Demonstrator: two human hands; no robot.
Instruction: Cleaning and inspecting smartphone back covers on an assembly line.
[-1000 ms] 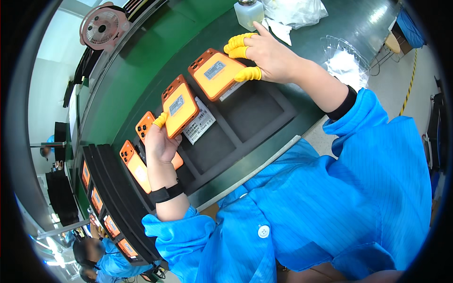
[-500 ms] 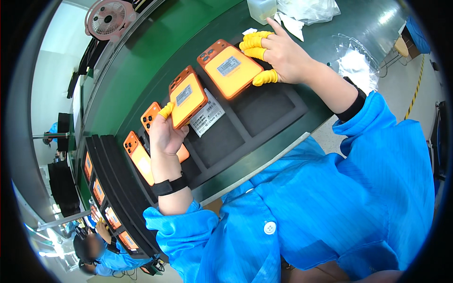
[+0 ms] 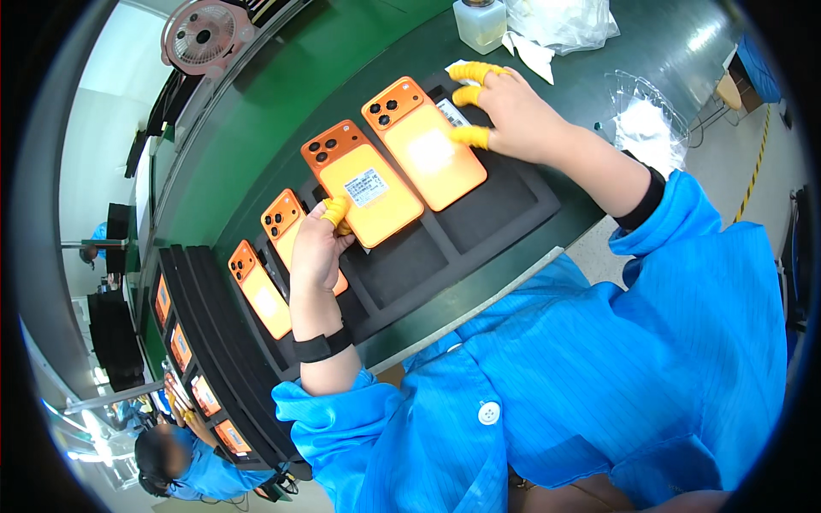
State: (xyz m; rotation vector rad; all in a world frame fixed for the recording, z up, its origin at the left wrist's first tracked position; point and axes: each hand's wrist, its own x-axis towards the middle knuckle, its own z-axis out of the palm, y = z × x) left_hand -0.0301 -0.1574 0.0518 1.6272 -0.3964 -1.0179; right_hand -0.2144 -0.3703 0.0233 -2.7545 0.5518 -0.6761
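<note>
My left hand, with yellow finger cots, is closed on the lower left edge of an orange phone with a white label on its back. A white corner peeks out beneath that phone. To its right lies a second orange phone, back up, with glare across the middle. Fingers apart, my right hand is at that phone's right edge, its thumb against or just over the back. Between phone and fingers shows a white printed label. A dark foam tray with compartments lies under these phones.
Two more orange phones are in the tray's left part. Stacked dark trays stand farther left, near a co-worker in blue. At the back are a bottle, plastic bags and a pink fan.
The phone in my left hand has shifted right and its back has turned more toward view. The right phone has moved slightly nearer, and my right fingers have come off its edge.
</note>
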